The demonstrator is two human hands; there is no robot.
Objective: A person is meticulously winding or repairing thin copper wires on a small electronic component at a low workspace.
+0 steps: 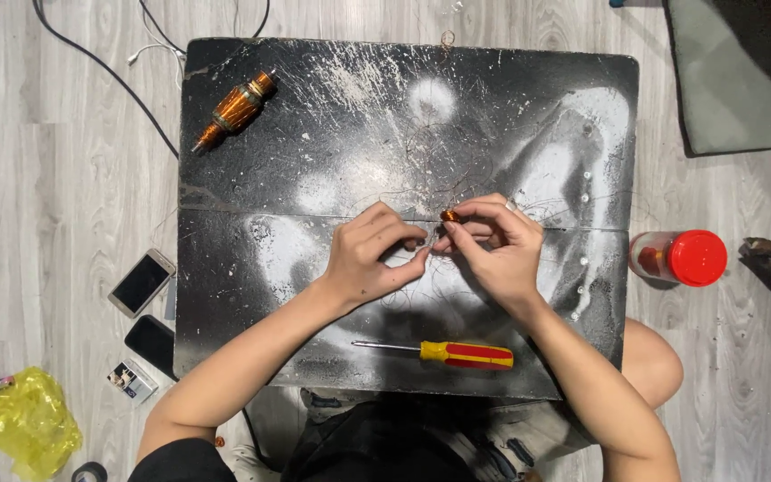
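Both hands meet at board centre: right hand point(493, 243) pinches the small copper coil point(451, 215) at its fingertips. Left hand point(369, 254), fingertips pressed together on fine wire, sits just left of and below the coil.

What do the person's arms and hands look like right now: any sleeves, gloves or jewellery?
Both arms are bare from the upper arm down. A short black sleeve shows at the left shoulder edge; no sleeve is visible on the right arm. The left hand and right hand wear no gloves. No watch or bracelet shows on either wrist. A small pale glint near a right finger might be a ring, too small to tell.
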